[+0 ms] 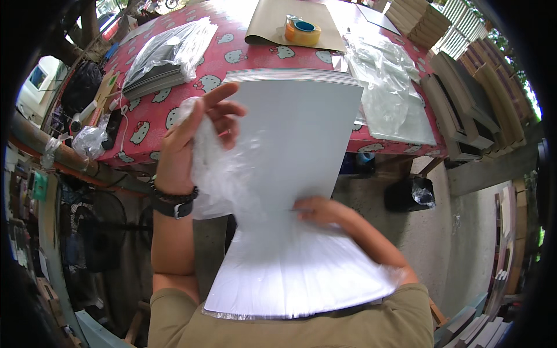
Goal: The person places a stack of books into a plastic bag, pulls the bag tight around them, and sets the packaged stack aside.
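A thick stack of grey sheets [290, 116] leans from the table's near edge toward my body. Clear plastic wrap [217, 168] bunches along its left side, and more of it spreads in pleats over the stack's bright lower end in my lap. My left hand [212, 119] is raised at the upper left of the stack, fingers apart, with the wrap gathered beside its palm and wrist. Lower down, my right hand [318, 210] lies across the stack with its fingers curled on the plastic, slightly blurred by motion. The pleats of the wrap run up toward that hand.
On the red patterned tablecloth [139, 130] lie a plastic-covered stack [154, 78], brown paper [261, 26] with tape rolls [303, 32], and loose clear plastic bags [391, 81]. Piles of boards [464, 98] rise at the right. A black bin [406, 194] stands on the floor.
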